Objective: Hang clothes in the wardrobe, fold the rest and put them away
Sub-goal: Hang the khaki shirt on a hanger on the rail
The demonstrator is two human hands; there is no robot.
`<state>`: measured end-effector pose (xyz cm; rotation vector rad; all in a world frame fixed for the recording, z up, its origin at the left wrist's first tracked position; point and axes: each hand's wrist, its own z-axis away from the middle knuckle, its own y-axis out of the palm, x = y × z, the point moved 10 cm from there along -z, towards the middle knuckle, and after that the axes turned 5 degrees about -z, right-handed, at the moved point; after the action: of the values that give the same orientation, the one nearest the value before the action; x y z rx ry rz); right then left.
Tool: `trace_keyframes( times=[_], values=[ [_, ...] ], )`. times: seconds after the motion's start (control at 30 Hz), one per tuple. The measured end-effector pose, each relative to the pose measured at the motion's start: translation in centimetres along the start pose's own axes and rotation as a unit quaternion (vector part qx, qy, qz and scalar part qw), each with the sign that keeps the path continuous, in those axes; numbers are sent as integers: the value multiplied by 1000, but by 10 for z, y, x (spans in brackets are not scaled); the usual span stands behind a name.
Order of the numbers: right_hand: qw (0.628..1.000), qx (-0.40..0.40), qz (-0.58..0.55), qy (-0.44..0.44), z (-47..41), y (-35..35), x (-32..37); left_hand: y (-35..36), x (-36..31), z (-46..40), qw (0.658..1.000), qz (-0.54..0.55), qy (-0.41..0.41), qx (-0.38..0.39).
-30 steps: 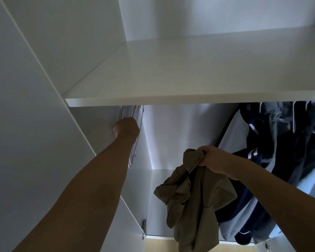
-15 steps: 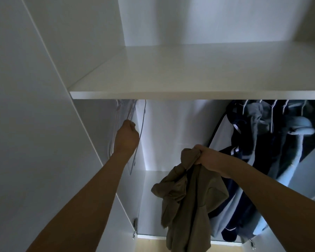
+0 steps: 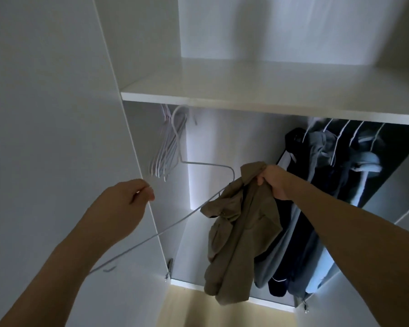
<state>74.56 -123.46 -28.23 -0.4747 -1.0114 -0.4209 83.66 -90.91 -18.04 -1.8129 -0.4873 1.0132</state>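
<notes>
My left hand (image 3: 125, 201) grips a thin white wire hanger (image 3: 175, 223) in front of the open wardrobe; its hook points up near the rail. A crumpled khaki garment (image 3: 236, 234) dangles from my right hand (image 3: 273, 182), which is shut on its top edge beside the hanger's right corner. Several empty white hangers (image 3: 165, 149) hang bunched at the left end under the shelf. Dark blue and grey clothes (image 3: 328, 185) hang on the right side of the rail.
A white shelf (image 3: 269, 90) spans the wardrobe above the hanging space. The open left door (image 3: 45, 138) stands close to my left arm. A strip of pale wooden floor (image 3: 222, 312) shows below the wardrobe base.
My left hand has pulled one wire hanger away from the bunch under the shelf, down and toward me. My right hand keeps holding the khaki garment. The view has tilted downward.
</notes>
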Motion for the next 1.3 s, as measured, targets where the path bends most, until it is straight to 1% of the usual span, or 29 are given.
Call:
trace_keyframes(
  times=[0.1,0.17,0.37,0.43,0.53,0.63,0.7,0.77,0.9,1.0,1.13,1.23,1.3],
  values=[
    [991,17,105,-76,9,1,18,-33,-16,33,1000,-13,17,3],
    [985,29,139,-98,14,-1,21,-49,-26,47,1000,-5,30,5],
    [989,15,93,-116,27,-4,37,-72,-33,61,998,-12,56,7],
    [987,4,101,-127,31,-7,47,-81,-34,59,998,-3,56,-3],
    [985,-1,126,-120,30,-13,52,-85,-43,54,998,-6,63,-9],
    [985,-11,103,-134,29,-16,57,-81,-51,49,997,-2,73,-6],
    [983,-16,103,-149,27,-15,65,-81,-50,47,998,1,68,-3],
    [979,-25,131,-156,24,-13,72,-84,-47,45,999,5,54,-2],
    [978,-44,135,-154,13,-20,78,-96,-42,44,1000,0,28,-13],
    [983,-68,106,-135,9,-25,77,-98,-42,40,999,-3,33,-15],
    [977,-56,139,-150,10,-11,87,-98,-40,36,999,5,35,-14],
    [981,-73,100,-149,8,-16,89,-101,-41,34,999,6,40,-18],
    [981,-77,95,-148,7,-16,90,-102,-42,33,999,-3,46,-20]
  ],
)
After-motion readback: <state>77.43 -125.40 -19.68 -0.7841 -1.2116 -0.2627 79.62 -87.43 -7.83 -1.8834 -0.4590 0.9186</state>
